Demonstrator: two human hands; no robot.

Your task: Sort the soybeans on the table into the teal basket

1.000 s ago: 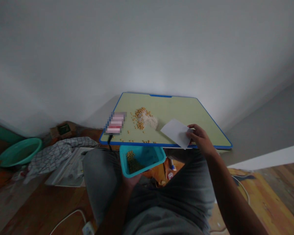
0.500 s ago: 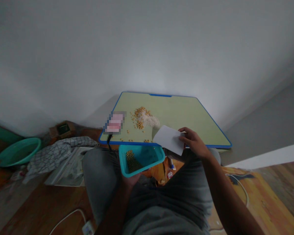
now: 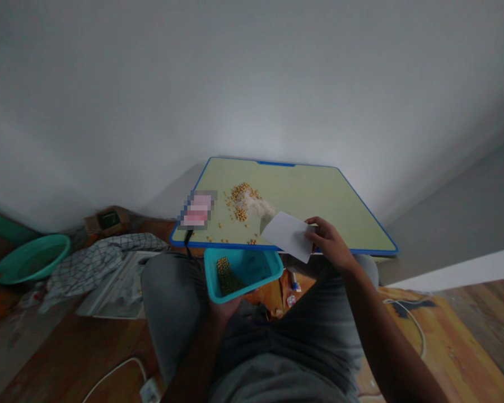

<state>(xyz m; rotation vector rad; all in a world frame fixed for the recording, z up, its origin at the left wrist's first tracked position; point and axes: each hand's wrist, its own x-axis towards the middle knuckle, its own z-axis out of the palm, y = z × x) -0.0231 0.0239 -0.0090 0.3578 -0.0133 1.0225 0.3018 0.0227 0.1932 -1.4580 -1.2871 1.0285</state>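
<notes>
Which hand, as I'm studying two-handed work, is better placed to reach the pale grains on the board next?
Likely the right hand: it's at the near edge of the board, pinching paper close to the grains. The left hand is lower, holding the tub.

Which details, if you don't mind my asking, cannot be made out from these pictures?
1. Left hand: in the head view, the teal container hides most of its fingers.
2. Tabletop under the white sheet: covered by the sheet, head view.
3. Flat object at the tabletop's left: pixelated in the head view, markings unreadable.
4. White block: cut off by the head view's bottom edge.
</notes>
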